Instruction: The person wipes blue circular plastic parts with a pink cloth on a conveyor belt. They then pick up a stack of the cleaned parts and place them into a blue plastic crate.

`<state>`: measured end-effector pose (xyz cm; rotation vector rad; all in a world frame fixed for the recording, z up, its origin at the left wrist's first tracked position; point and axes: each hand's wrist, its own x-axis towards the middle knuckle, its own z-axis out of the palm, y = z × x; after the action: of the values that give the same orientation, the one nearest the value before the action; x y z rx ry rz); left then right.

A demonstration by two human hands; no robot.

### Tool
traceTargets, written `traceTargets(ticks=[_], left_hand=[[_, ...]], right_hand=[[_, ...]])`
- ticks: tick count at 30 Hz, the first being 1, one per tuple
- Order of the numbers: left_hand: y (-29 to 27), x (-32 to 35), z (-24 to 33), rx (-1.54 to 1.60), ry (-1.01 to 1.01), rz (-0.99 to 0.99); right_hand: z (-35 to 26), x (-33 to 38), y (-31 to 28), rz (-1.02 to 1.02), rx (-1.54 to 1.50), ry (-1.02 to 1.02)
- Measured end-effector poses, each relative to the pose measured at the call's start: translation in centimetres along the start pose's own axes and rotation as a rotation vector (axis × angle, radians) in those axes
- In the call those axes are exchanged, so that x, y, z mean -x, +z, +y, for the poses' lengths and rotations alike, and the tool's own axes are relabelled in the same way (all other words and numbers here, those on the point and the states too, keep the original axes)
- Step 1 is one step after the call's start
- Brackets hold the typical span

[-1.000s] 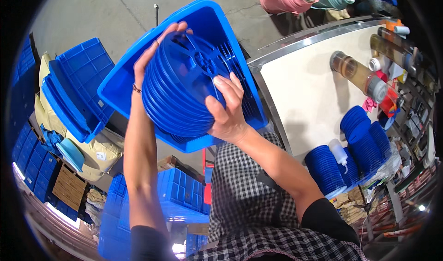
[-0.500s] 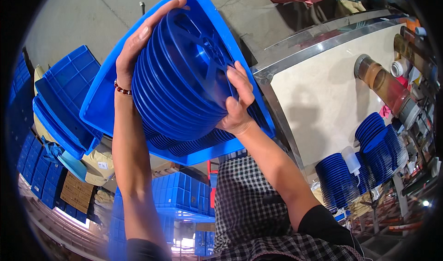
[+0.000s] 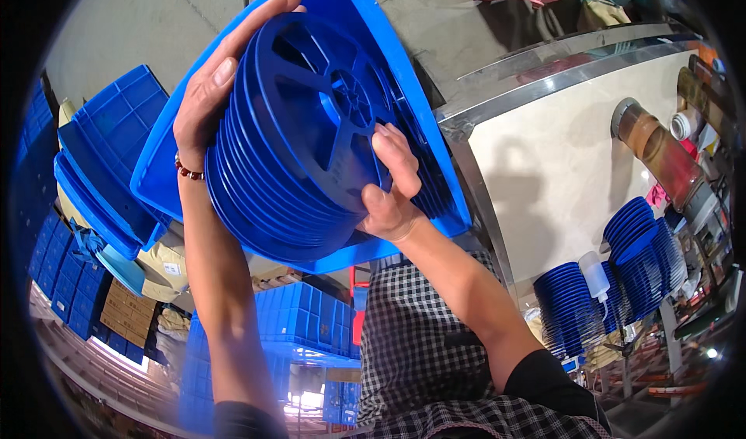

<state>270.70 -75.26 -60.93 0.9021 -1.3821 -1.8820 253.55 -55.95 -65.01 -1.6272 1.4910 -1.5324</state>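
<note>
A thick stack of blue plastic reels is clasped between my two hands, tilted so that its spoked end face with the round hub shows. My left hand lies along the stack's left rim with long fingers reaching to the far edge. On the near right side, my right hand grips the end reel, its fingers curled at a gap between spokes and its thumb against the face. Beneath the stack stands a blue plastic bin; more blue reels show inside it along the right.
A pale-topped table with a metal edge stands at the right, bearing a brownish clear cylinder. Lower right are stacked blue reels and a white squeeze bottle. Blue crates sit left; brown cartons stand below them.
My hands have moved the reel stack slightly left and tipped it, so more of its end face shows. Both hands keep their hold. The view has shifted a little.
</note>
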Motion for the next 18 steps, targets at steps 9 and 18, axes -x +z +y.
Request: traceTargets(ticks=[9,18], left_hand=[[1.4,4.4,1.6,0.025,-0.036,0.222],[7.0,17.0,2.0,0.234,-0.424,0.199]], right_hand=[[-2.8,0.6,-0.6,-0.093,-0.116,0.016],[-13.9,5.3,-8.0,-0.276,-0.108,0.313]])
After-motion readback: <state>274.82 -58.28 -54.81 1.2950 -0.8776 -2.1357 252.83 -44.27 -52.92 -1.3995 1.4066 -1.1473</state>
